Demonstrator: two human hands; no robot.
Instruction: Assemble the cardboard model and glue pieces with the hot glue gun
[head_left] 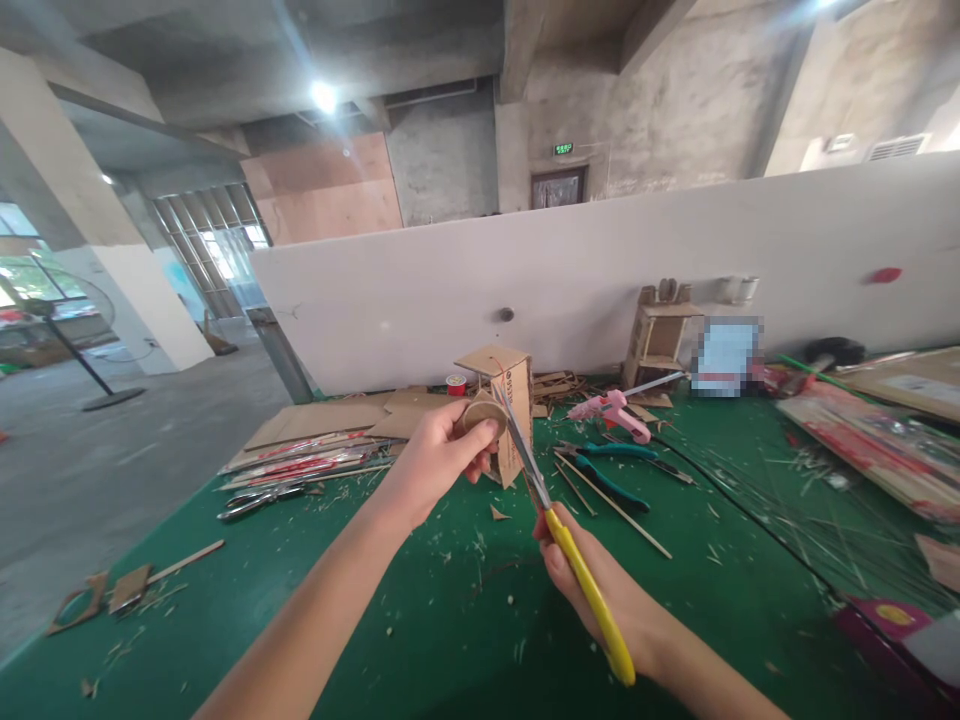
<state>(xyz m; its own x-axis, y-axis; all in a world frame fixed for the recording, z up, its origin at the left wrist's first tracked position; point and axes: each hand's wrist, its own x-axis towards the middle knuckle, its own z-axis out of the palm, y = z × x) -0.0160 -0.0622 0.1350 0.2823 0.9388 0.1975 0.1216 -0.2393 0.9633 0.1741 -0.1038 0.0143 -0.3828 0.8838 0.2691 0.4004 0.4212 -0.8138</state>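
The left hand (450,440) pinches a round cardboard disc (474,408) between thumb and fingers, raised over the middle of the table. The right hand (574,565) has its fingers closed around the yellow handle of a pair of scissors (589,590), whose blades point up and away beside the disc's right edge; whether they touch it cannot be told.

The green tabletop (300,640) ends on the left in a slanting edge, with the concrete floor (142,430) beyond. Along the far side a white partition (420,290) bounds the work. The broadest stretch of bare green lies under the forearms and toward the left, sprinkled with small scraps.

Directly behind the disc stands a cardboard box (517,425), blocking forward reach, with a red cup (456,384) near it. To the right, teal-handled pliers (607,478) and a thin wooden stick (622,508) lie near the scissors. Past them rests a pink glue gun (615,410), and a black cable (750,510) crosses the right side toward a purple box (892,640). Flat cardboard sheets (322,420) and plastic-wrapped packets (300,462) crowd the far left; a cardboard piece with a round hole (94,600) lies close to the left edge.
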